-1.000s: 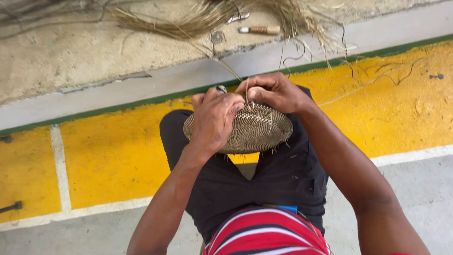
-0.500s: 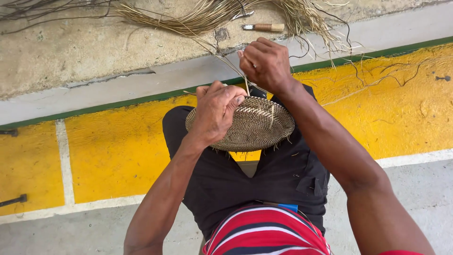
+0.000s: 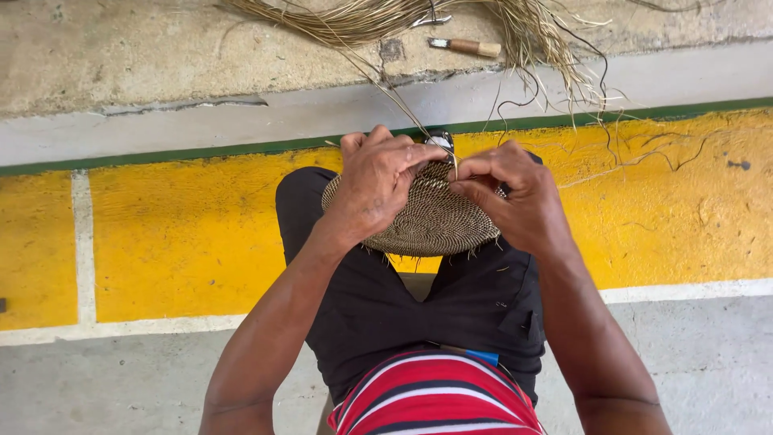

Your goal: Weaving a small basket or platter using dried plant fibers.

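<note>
We've got a round woven disc [image 3: 431, 219] resting on our knees, over black trousers [image 3: 451, 310], w/ the left hand [image 3: 372, 187] spread across its left half, fingers curled over the far rim & pressing it down. The right hand [image 3: 514, 197] sits at the disc's right edge, thumb & forefinger pinched shut on a thin straw strand [image 3: 403, 103] that runs up & away to the loose fibre bundle [image 3: 451, 18] on the concrete ledge [image 3: 161, 56]. A wooden-handled tool [image 3: 467, 47] lies beside that bundle, well apart from both hands; a 2nd metal item next to it is too small to tell. Yellow painted floor [image 3: 177, 234] below the knees. Risks, as we judge it: the strand looks taut & thin, so a hard tug could snap it or drag the bundle off the ledge; if the left-hand hold slackens, the disc could tip off the knees; stray fibres at the near rim could snag & loosen the weave.
</note>
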